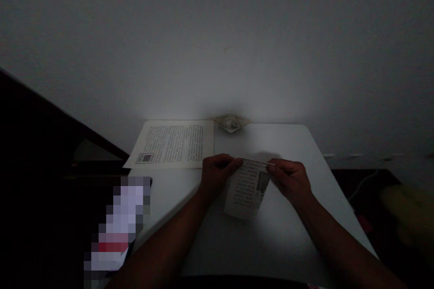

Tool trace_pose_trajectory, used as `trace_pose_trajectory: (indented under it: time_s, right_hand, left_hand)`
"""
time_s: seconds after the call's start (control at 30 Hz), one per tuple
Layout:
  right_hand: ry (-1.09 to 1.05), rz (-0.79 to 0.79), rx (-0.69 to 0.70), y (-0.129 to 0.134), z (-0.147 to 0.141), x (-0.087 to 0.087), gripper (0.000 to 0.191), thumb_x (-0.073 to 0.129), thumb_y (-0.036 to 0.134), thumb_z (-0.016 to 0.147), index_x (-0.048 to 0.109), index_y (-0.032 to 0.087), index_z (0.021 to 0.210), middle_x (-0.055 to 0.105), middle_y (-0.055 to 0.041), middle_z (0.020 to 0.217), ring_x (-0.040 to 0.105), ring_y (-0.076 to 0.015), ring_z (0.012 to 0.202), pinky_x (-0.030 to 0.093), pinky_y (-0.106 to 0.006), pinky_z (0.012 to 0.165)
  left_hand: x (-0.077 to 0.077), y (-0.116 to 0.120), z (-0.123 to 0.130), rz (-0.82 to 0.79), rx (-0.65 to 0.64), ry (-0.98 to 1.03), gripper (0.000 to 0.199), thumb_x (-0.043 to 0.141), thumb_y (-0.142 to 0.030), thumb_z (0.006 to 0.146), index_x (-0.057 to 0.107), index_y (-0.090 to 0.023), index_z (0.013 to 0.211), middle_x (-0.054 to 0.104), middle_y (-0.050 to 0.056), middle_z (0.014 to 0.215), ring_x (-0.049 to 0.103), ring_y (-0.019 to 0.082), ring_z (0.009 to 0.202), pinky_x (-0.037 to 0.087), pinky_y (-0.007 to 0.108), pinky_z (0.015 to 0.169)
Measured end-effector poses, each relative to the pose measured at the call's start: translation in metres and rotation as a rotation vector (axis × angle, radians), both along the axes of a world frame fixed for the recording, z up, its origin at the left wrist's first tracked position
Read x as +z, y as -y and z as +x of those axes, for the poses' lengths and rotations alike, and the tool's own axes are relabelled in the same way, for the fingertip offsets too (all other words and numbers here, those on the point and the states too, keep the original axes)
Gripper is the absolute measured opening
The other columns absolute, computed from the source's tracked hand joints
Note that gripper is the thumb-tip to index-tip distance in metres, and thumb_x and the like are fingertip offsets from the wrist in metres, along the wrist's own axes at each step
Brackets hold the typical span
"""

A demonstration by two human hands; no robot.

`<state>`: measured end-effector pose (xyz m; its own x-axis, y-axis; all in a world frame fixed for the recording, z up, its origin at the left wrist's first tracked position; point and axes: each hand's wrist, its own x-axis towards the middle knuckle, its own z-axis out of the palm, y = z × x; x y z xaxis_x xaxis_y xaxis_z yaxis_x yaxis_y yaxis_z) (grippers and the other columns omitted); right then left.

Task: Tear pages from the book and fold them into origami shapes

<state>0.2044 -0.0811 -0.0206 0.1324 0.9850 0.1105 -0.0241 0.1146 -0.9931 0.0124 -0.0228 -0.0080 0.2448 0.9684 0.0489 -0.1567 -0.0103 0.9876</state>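
Observation:
Between my hands hangs a folded sheet of printed paper point(246, 189), with lines of text and a dark picture at its right side. My left hand point(219, 171) pinches its upper left corner between thumb and fingers. At the upper right corner, my right hand point(293, 178) grips the same paper in a pinch. The paper's top edge is stretched between the two hands, above the white table. Past the hands, against the wall, sits a small folded paper piece point(230, 123), pointed at both sides with a hollow middle.
A flat printed page point(174, 144) with a QR code lies at the table's back left. A pixelated, bright phone-like thing point(118, 223) is by the left edge. The white table point(281, 140) meets a grey wall point(217, 45). A blurred yellowish thing point(410, 216) is at right.

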Motion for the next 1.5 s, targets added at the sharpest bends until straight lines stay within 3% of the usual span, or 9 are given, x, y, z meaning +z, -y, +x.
trace_pose_trajectory:
  time_s: [0.3,0.57,0.8,1.03,1.3,1.5]
  right_hand:
    - [-0.056,-0.019,0.009,0.000,0.005,-0.008,0.018,0.068,0.028,0.076,0.068,0.016,0.064,0.058,-0.0023,0.062,0.051,-0.0150,0.058,0.039,-0.029,0.054]
    - [-0.203,-0.037,0.028,-0.002,0.001,-0.007,0.017,0.070,0.030,0.074,0.069,0.017,0.063,0.058,-0.0011,0.057,0.052,-0.0151,0.055,0.041,-0.030,0.055]
    - [-0.049,-0.089,0.138,-0.004,0.002,-0.008,0.029,0.064,0.038,0.080,0.066,0.015,0.062,0.061,-0.0031,0.060,0.055,-0.0153,0.058,0.044,-0.030,0.060]
    - [-0.031,-0.069,0.133,-0.004,0.004,-0.010,0.030,0.063,0.036,0.081,0.064,0.015,0.059,0.060,-0.0019,0.055,0.053,-0.0136,0.054,0.041,-0.027,0.054]
    - [-0.098,-0.134,0.194,-0.001,0.011,-0.006,0.031,0.066,0.035,0.079,0.063,0.015,0.056,0.058,-0.0003,0.048,0.049,-0.0101,0.044,0.036,-0.024,0.044]
    - [-0.037,-0.236,0.369,0.001,0.006,0.002,0.032,0.067,0.039,0.076,0.063,0.014,0.057,0.057,0.0005,0.047,0.049,-0.0089,0.042,0.037,-0.021,0.042]
  left_hand:
    - [0.000,0.001,0.001,-0.036,0.010,0.014,0.023,0.074,-0.034,0.065,0.066,-0.014,0.057,0.062,-0.001,0.053,0.055,0.009,0.048,0.045,0.021,0.049]
    - [-0.008,-0.002,-0.001,0.000,-0.063,-0.011,0.030,0.073,-0.036,0.067,0.059,-0.013,0.053,0.054,-0.003,0.050,0.049,0.008,0.048,0.041,0.021,0.049]
    - [-0.007,-0.002,0.000,-0.084,-0.010,0.038,0.031,0.073,-0.037,0.066,0.056,-0.013,0.055,0.054,-0.003,0.052,0.048,0.008,0.047,0.040,0.020,0.046]
    - [-0.011,-0.006,0.001,-0.136,-0.032,0.033,0.031,0.073,-0.038,0.064,0.056,-0.014,0.054,0.054,-0.003,0.051,0.049,0.009,0.046,0.041,0.022,0.045]
    - [-0.014,-0.017,-0.007,-0.135,-0.223,0.098,0.029,0.069,-0.035,0.070,0.059,-0.013,0.054,0.053,-0.002,0.049,0.046,0.007,0.047,0.036,0.021,0.049]
    - [-0.007,-0.013,-0.008,-0.165,-0.446,-0.080,0.030,0.069,-0.041,0.070,0.071,-0.012,0.073,0.066,0.005,0.064,0.057,0.013,0.056,0.043,0.024,0.054]
